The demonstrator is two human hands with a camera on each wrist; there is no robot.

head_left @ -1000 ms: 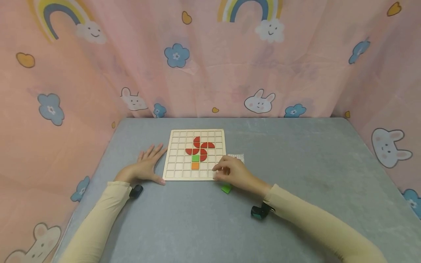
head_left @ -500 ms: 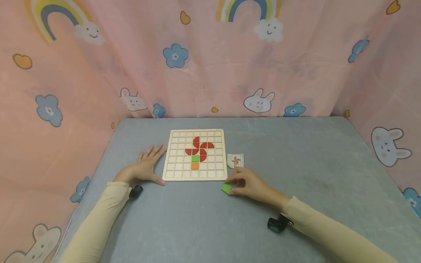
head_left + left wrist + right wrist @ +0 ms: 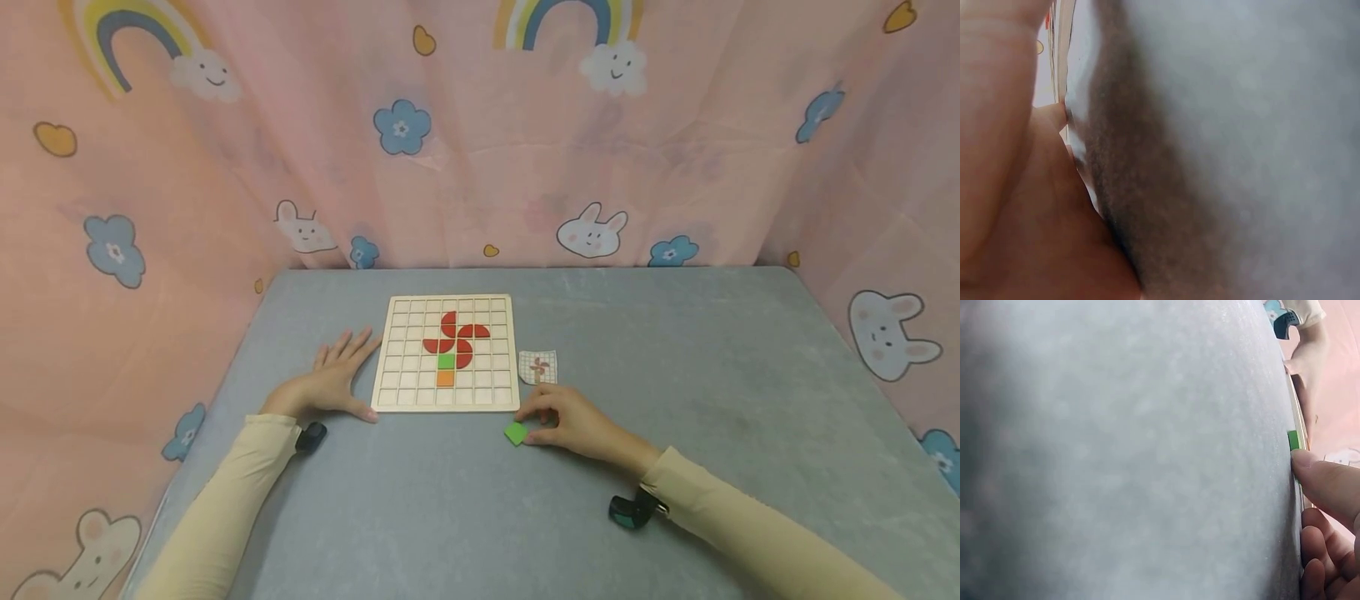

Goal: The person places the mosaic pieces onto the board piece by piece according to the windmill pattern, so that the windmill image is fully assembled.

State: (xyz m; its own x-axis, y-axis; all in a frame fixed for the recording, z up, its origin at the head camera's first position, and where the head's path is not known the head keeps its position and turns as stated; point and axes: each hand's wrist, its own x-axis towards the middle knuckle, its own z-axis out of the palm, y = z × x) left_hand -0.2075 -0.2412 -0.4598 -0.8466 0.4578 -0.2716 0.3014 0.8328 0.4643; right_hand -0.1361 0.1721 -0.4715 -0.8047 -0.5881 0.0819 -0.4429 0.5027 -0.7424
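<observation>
A square wooden grid board (image 3: pixel 399 401) lies on the grey table, with a red pinwheel of several curved pieces (image 3: pixel 463 359) in its cells. Below the pinwheel sit a green square (image 3: pixel 446 362) and an orange square (image 3: pixel 446 379). My left hand (image 3: pixel 330 385) is spread at the board's left edge, thumb at the near corner. Just off the board's near right corner, my right hand (image 3: pixel 573 425) pinches a loose green square tile (image 3: pixel 515 433) between thumb and index finger. The right wrist view shows the thumb (image 3: pixel 1322 478) against that green tile (image 3: pixel 1293 440).
A small paper card (image 3: pixel 537 367) printed with a pinwheel on a grid lies right of the board, beyond my right hand. The grey table (image 3: pixel 712 358) ends at a pink patterned curtain (image 3: pixel 480 167) at the back and sides.
My right hand has moved from over the board's near right corner back and right to the loose green tile, uncovering the card. The tile has turned slightly. My left hand stays put.
</observation>
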